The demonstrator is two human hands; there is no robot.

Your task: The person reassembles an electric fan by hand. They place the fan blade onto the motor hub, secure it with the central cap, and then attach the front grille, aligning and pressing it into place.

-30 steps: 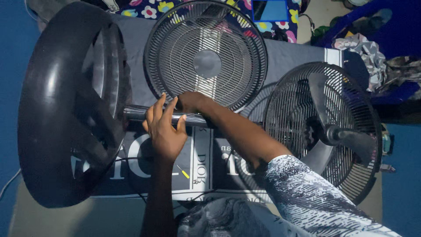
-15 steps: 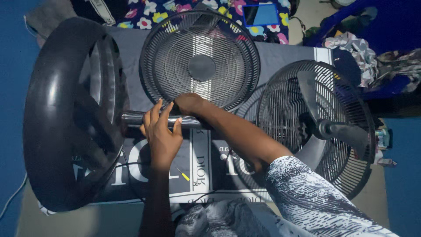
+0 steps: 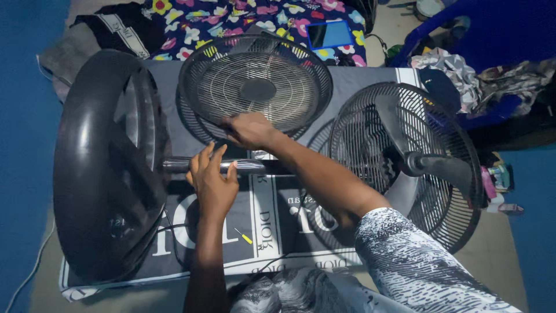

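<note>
On the grey printed cloth point(image 3: 301, 87) I see the fan lying down, its round black base point(image 3: 104, 162) at left. My left hand point(image 3: 213, 182) rests open-fingered on the chrome pole point(image 3: 255, 167), not wrapped around it. My right hand point(image 3: 248, 130) pinches the rim of the loose front grille point(image 3: 255, 87). Right of the pole lies the fan head point(image 3: 405, 162), and a small yellow screwdriver point(image 3: 243, 236) sits near my left wrist.

Chrome fan pole point(image 3: 255, 167) lying flat, loose black grille point(image 3: 255, 87) tilted behind
</note>
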